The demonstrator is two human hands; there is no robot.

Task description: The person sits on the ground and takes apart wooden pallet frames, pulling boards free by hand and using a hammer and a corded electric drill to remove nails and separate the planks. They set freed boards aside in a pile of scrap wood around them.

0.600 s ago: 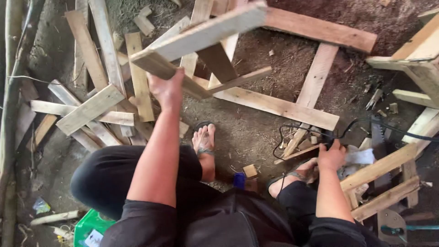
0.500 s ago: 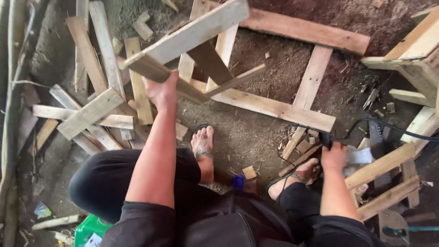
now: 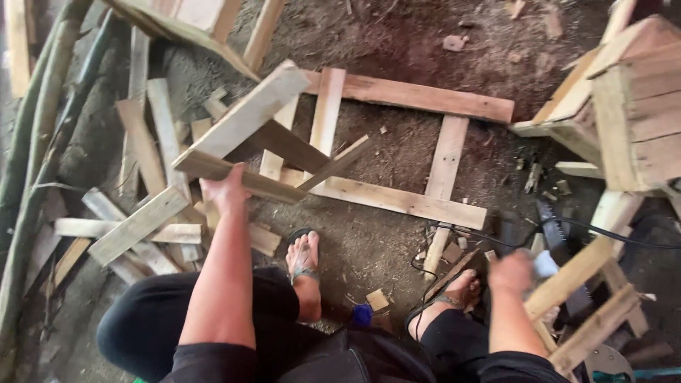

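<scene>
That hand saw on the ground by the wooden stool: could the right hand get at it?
Probably yes: the right hand hovers just left of the hand saw, with only a black cable crossing near it.

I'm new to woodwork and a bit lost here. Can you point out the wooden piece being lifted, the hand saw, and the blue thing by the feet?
wooden frame piece (image 3: 245,117), head view, on its top plank.
hand saw (image 3: 560,245), head view, on the blade.
blue object (image 3: 362,315), head view, on its middle.

Black trousers (image 3: 149,319), grey-strapped sandals (image 3: 303,264).
</scene>
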